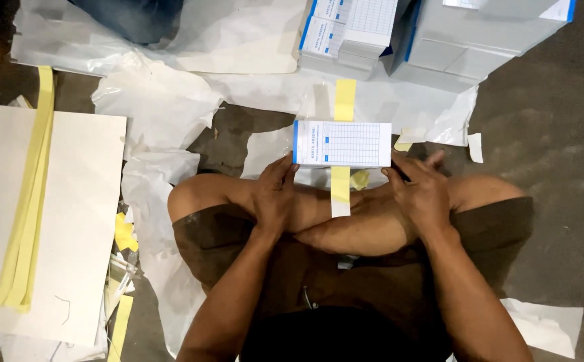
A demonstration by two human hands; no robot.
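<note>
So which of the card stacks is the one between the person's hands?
The stack of white cards with blue edge lying across the yellow paper strip, flanked by left hand and right hand. The other card stacks sit farther off, beside grey boxes.

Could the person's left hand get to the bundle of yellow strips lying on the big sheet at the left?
Probably yes. The left hand rests at the card stack, and only crumpled white paper lies between it and the yellow strips, though a sideways lean looks needed.

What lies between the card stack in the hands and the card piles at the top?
In the head view, a yellow paper strip on white wrapping paper lies between the card stack and the card piles.
</note>
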